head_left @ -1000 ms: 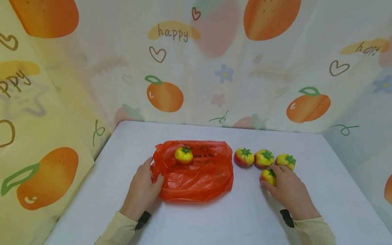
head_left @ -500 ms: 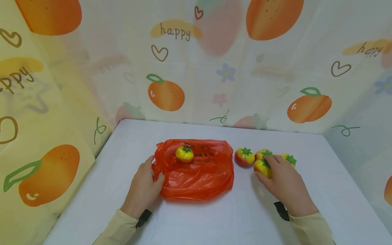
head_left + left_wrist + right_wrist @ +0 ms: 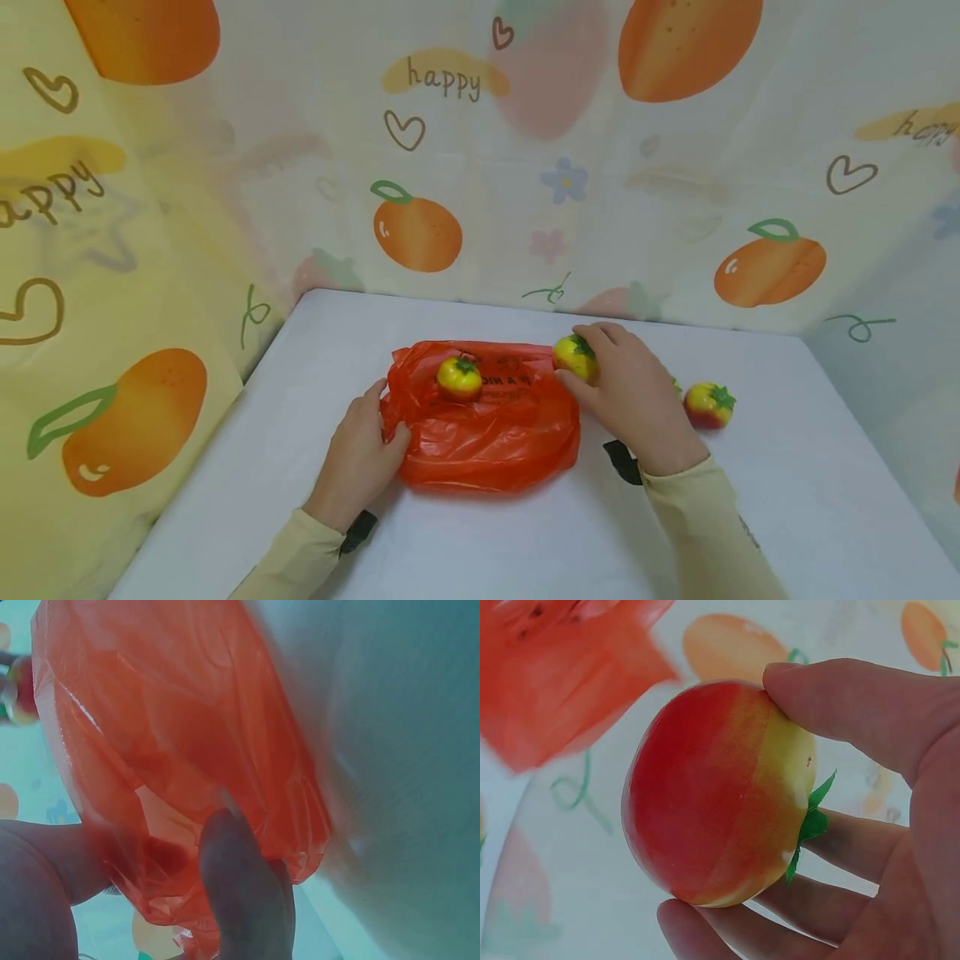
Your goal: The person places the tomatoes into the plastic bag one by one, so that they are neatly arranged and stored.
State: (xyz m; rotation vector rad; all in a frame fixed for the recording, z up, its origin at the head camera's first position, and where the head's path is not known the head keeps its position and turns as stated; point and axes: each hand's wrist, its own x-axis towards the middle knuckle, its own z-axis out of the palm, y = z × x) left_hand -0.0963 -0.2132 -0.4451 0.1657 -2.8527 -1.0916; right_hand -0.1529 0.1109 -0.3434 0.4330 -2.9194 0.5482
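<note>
A red plastic bag (image 3: 491, 454) lies on the table, its mouth spread wide. My left hand (image 3: 360, 462) grips the bag's left edge; the left wrist view shows the thumb (image 3: 244, 881) across the film and other fingers at its far side. One yellow-and-red toy fruit (image 3: 459, 382) with a green leafy top sits within the bag's outline. My right hand (image 3: 633, 396) pinches another toy fruit (image 3: 712, 795) between thumb and fingers, right at the bag's upper right edge. In the right wrist view its red underside faces the camera and its green leaves point toward the palm.
Another toy fruit (image 3: 708, 406) stands on the white table (image 3: 525, 550) right of my right hand. A sliver of one more fruit (image 3: 677, 386) shows beside that hand, mostly hidden. A fruit-printed cloth wall (image 3: 480, 208) rises behind the table.
My right hand has lifted the toy fruit from in front of the row and carried it left to the bag's right edge. The left hand keeps its grip on the bag.
</note>
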